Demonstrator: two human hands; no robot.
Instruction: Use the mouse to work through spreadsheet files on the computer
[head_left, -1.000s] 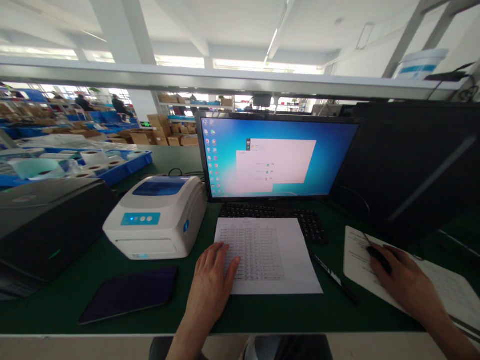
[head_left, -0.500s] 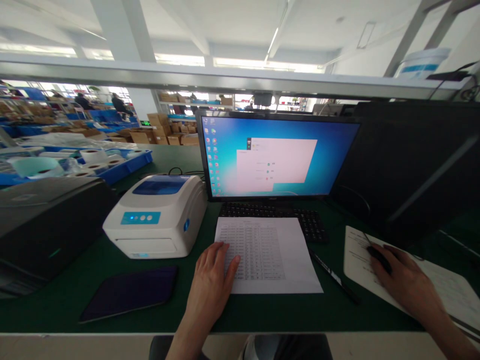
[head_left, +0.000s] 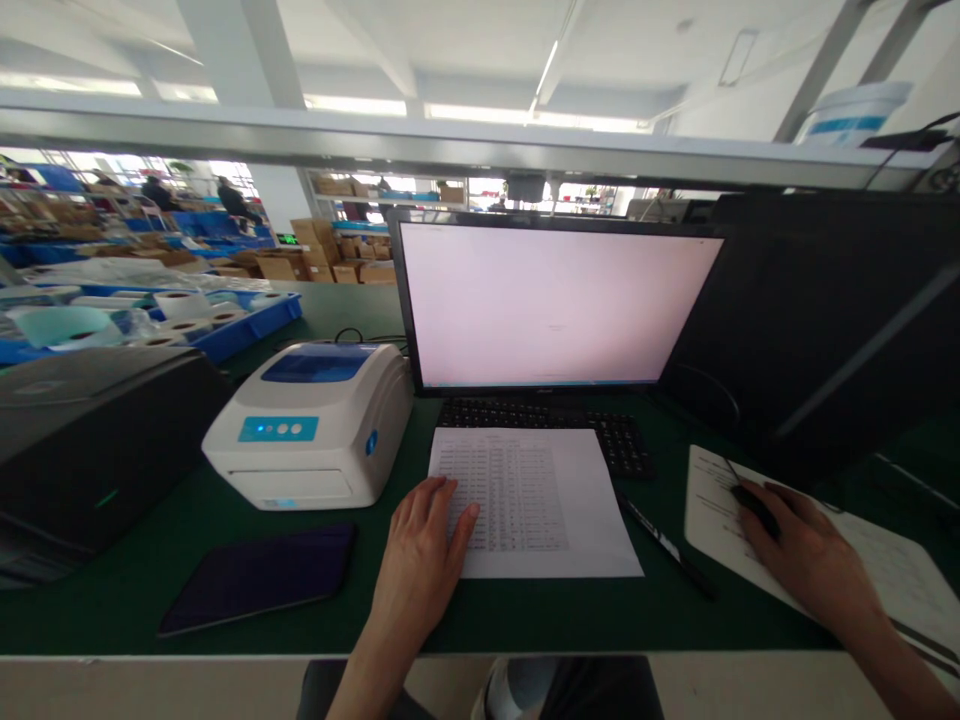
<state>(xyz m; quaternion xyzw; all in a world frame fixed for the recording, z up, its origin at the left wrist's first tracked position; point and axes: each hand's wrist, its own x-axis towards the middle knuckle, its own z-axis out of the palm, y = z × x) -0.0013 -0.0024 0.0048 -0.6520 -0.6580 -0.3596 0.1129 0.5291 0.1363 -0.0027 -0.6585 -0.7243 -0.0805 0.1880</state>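
Note:
My left hand lies flat on the left edge of a printed sheet of paper, thumb apart from the fingers. A table of small rows covers much of that sheet, whose top edge overlaps a black keyboard. Over to the right, my right hand is wrapped around a black computer mouse, which rests on a pale sheet with writing. Between the paper and the mouse lies a black marker pen. Behind the keyboard stands a monitor showing an almost blank white window.
A white label printer stands left of the paper, with a dark flat tablet-like object before it. Further left are a black machine and a blue tray of rolls. A large black panel stands at right.
The monitor has gone from a blue desktop with small windows to a nearly blank white window filling the screen. The view has tilted slightly; both hands keep their places.

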